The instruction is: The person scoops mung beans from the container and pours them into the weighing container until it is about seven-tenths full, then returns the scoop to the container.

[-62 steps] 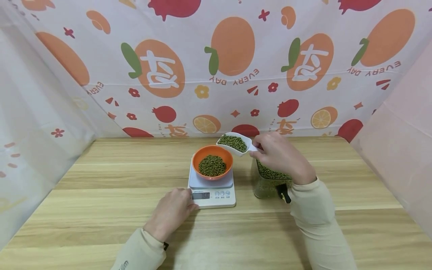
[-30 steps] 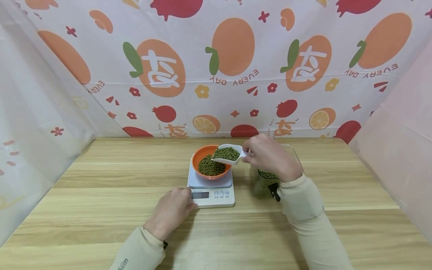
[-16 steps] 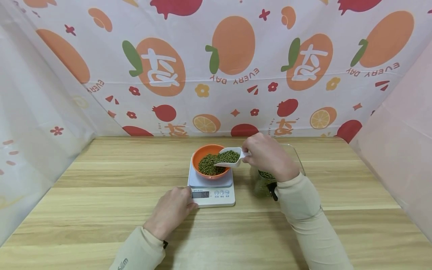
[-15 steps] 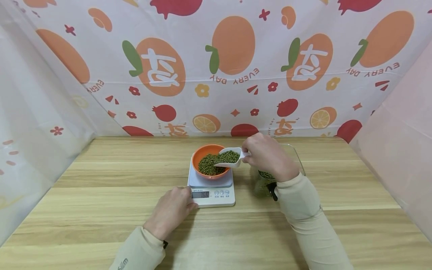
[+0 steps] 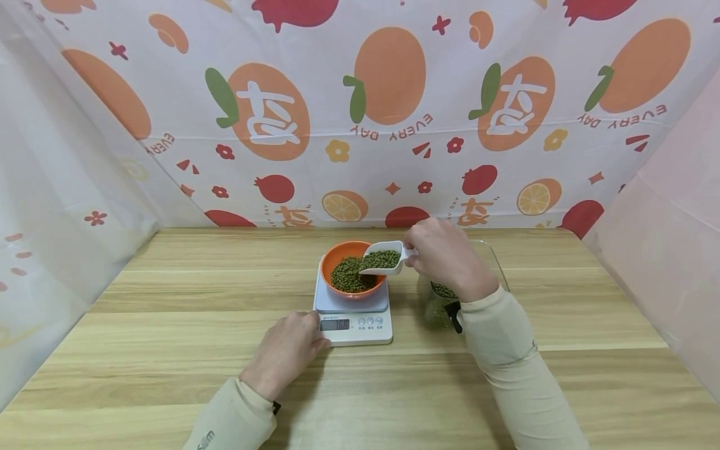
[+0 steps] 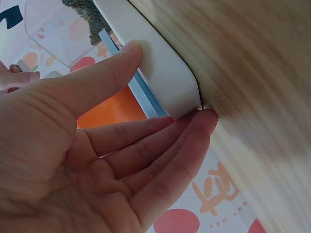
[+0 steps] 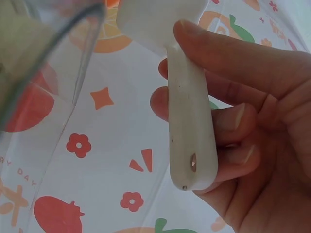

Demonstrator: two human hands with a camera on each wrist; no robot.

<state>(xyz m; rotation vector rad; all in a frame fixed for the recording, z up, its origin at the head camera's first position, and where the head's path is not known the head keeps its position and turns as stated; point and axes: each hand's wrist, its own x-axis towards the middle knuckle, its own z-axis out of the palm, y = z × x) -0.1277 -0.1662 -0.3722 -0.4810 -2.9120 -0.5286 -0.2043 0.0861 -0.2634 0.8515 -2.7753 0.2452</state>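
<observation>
My right hand grips the handle of a white scoop, its thumb along the top of the handle. Small green beans, like mung beans, fill the scoop, whose lip hangs over the right side of an orange bowl. More of the same beans lie heaped in the bowl. Under it is a white kitchen scale with a lit display. At the scale's front left corner, my left hand holds the edge, with its thumb on the front and its fingers along the side.
To the right of the scale stands a clear container of green beans with a black clip, partly hidden by the right forearm. A wooden table carries everything, and a fruit-patterned curtain hangs along its back edge.
My right hand has brought the loaded scoop left and down from beside the bowl to over it. In the last half second it rises slightly. The left hand stays on the scale.
</observation>
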